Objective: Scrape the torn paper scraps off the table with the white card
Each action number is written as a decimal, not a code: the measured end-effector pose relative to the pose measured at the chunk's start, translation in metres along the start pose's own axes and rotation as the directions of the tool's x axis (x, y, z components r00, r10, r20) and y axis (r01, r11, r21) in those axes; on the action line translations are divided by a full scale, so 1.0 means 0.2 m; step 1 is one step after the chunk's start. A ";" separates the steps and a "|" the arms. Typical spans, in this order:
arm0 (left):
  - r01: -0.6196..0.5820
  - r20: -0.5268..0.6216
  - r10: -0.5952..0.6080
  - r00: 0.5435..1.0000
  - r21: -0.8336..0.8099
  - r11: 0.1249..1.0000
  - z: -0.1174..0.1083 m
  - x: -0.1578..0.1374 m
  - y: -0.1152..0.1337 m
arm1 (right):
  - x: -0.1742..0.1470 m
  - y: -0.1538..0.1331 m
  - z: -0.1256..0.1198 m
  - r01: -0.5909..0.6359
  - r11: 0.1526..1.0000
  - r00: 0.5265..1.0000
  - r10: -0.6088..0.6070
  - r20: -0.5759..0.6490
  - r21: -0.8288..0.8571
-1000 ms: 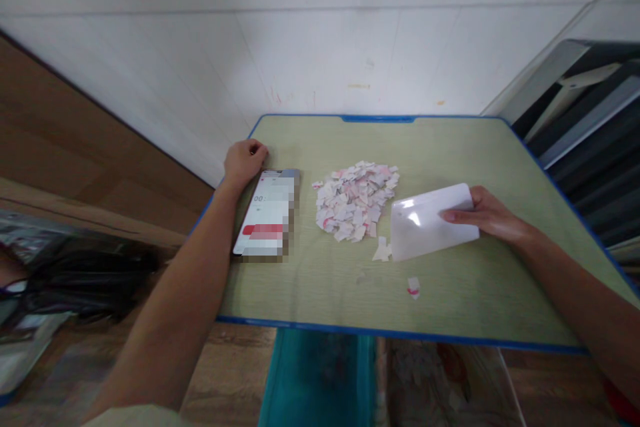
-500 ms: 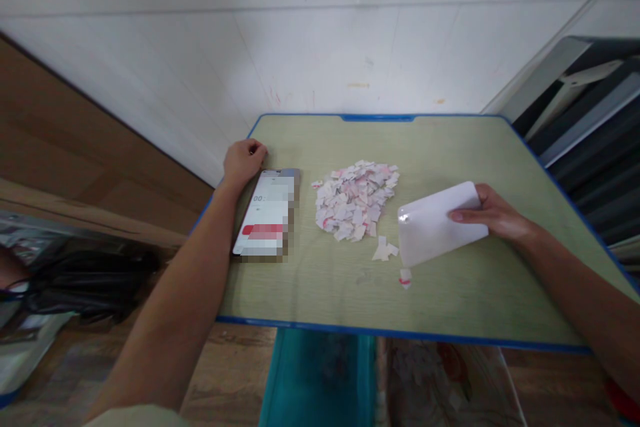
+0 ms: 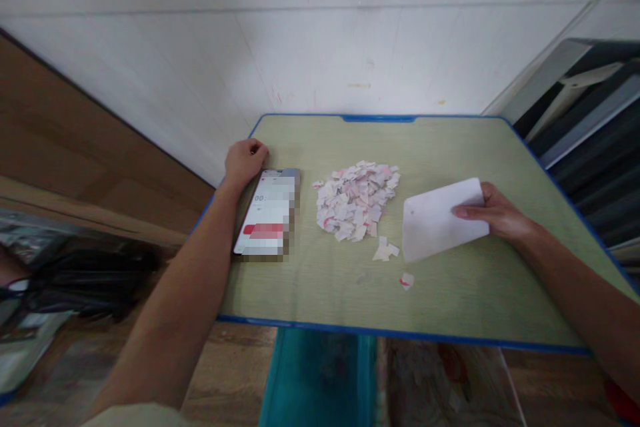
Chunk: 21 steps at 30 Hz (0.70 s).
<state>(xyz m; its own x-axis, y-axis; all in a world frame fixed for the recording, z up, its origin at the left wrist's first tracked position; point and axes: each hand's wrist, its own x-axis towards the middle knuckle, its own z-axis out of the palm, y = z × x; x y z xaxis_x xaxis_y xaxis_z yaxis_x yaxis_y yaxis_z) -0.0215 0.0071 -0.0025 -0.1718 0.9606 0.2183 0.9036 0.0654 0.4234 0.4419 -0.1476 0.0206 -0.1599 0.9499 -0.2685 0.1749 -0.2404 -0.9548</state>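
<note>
In the head view my right hand (image 3: 503, 212) pinches a white card (image 3: 445, 220), thumb on its near face, tilted just above the table. Left of the card lies a heap of torn paper scraps (image 3: 356, 200), white with pinkish bits. Between heap and card are a few loose scraps (image 3: 385, 250); one scrap with a red mark (image 3: 407, 281) lies closer to the front edge. My left hand (image 3: 246, 161) rests on the table's left edge, fingers curled in, nothing visible in them. Beside it lies a phone (image 3: 265, 213) with a lit screen, partly blurred out.
The table (image 3: 450, 147) has a blue rim and stands against a white wall (image 3: 320, 53). Below its front edge are a teal bin (image 3: 320, 380) and a clear container (image 3: 450, 387). Dark folded frames (image 3: 595, 113) lean at the right; a brown panel (image 3: 90, 127) stands left.
My right hand has drawn the card slightly right and up, away from the loose scraps. The red-marked scrap below it has turned a little. My left hand stays put.
</note>
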 end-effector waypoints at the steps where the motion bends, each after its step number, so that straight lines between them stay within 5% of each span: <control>1: 0.002 -0.002 -0.002 1.000 0.005 1.000 0.00 0.00 0.00 | 0.00 0.00 -0.01 -0.005 1.000 1.000 0.005 0.019 -0.015; 4: 0.008 -0.004 -0.008 1.000 0.012 1.000 0.00 0.00 0.00 | 0.00 0.01 -0.02 -0.021 0.997 0.995 0.028 0.093 -0.078; 10: 0.007 -0.007 -0.007 1.000 0.005 1.000 0.00 0.00 0.00 | 0.01 0.01 0.02 0.034 0.998 0.999 -0.036 -0.041 -0.052; 21: -0.003 -0.017 0.003 1.000 -0.005 1.000 0.00 0.00 0.00 | 0.01 0.00 0.02 0.019 1.000 1.000 -0.019 -0.012 -0.022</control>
<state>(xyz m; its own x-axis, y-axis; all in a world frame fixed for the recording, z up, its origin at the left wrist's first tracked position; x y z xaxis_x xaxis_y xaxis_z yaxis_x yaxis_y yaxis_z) -0.0214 0.0081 -0.0032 -0.1760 0.9561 0.2345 0.9021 0.0613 0.4272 0.4376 -0.1469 0.0192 -0.1514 0.9568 -0.2483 0.1935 -0.2176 -0.9567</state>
